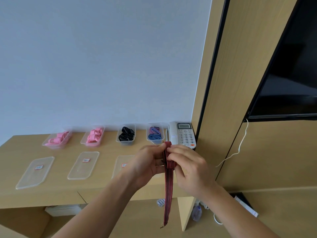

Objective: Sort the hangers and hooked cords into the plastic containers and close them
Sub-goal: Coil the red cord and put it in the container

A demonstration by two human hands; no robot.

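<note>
red-black cord (pixel 168 179) pinched between left hand (pixel 147 162), right hand (pixel 187 166)

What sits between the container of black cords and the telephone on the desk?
An open plastic container holding blue striped cords, right beside the telephone. The head view shows it.

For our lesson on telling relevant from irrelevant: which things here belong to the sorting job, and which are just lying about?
Job: red striped cord, gripped by left hand and right hand; left pink hanger box; second pink hanger box; black cord box; blue cord box; left lid; middle lid; half-hidden lid.
Lying about: telephone; dark screen; white cable; bottle.
</note>
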